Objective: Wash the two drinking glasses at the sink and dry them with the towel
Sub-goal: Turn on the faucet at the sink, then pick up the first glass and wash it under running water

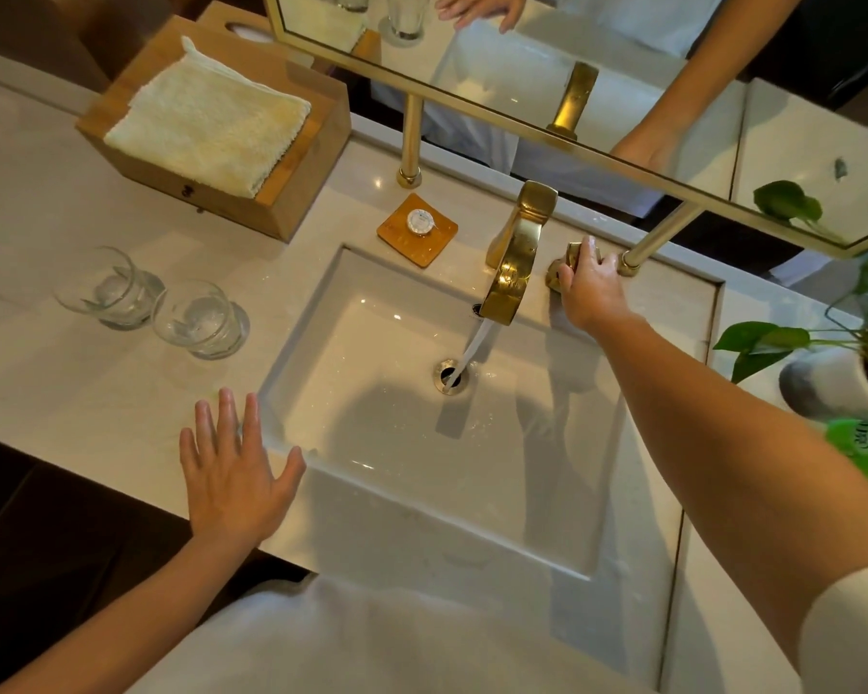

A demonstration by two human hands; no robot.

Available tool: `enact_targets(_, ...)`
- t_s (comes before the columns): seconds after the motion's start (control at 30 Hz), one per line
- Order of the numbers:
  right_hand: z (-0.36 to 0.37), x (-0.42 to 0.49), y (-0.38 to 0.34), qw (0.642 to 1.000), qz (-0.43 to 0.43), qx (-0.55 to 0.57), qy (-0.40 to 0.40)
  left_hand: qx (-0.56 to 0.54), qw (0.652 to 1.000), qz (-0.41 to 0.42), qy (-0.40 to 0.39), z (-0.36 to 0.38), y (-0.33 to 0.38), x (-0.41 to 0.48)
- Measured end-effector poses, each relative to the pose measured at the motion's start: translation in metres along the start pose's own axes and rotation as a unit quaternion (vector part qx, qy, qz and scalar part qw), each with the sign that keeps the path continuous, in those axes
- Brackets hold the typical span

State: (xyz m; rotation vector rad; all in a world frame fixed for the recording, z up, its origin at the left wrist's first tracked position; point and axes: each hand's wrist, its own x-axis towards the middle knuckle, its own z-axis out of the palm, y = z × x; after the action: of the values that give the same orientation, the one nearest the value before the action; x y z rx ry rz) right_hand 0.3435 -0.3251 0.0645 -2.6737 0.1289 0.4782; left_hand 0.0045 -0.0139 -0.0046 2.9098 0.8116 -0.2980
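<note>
The right hand [590, 288] reaches to the far side of the sink [372, 493], its fingers [570, 278] curled round the gold tap handle [570, 263] just right of the faucet [514, 263]. Water runs from the faucet onto the drain [449, 375]. The left hand [231, 468] lies flat on the surface [46, 353] at the sink's near left corner, fingers spread and released. Two glasses [116, 288] [204, 318] stand upright, just beside each other, left of the sink. The folded towel [206, 117] rests on a wooden box [291, 192] at far left.
</note>
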Motion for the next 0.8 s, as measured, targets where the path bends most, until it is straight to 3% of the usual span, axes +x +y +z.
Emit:
enact_targets(0.13, 0.018, -0.028, -0.002, 0.988, 0.015, 0.084, 0.127, -0.005, 1.000, 0.005, 0.001, 0.002, -0.002, 0.001)
enact_targets(0.2, 0.040, -0.051, -0.006, 0.982, 0.016, 0.111, 0.151, -0.004, 1.000, 0.002, -0.002, 0.002, -0.002, 0.001)
enact_targets(0.4, 0.105, -0.100, -0.041, 0.989, -0.094, 0.115, 0.010, -0.015, 1.000, 0.020, 0.008, -0.002, -0.003, 0.001)
enact_targets(0.6, 0.122, -0.111, -0.117, 0.958, -0.276, 0.010, -0.077, -0.064, 0.997, 0.005, -0.043, -0.025, -0.010, 0.016)
enact_targets(0.7, 0.131, -0.117, -0.158, 0.933, -0.339, -0.029, -0.115, -0.168, 0.985, -0.022, -0.006, -0.044, -0.025, 0.028)
enact_targets(0.8, 0.145, -0.129, -0.200, 0.923, -0.359, -0.017, -0.139, -0.336, 0.939, -0.064, 0.038, -0.059, -0.042, 0.040)
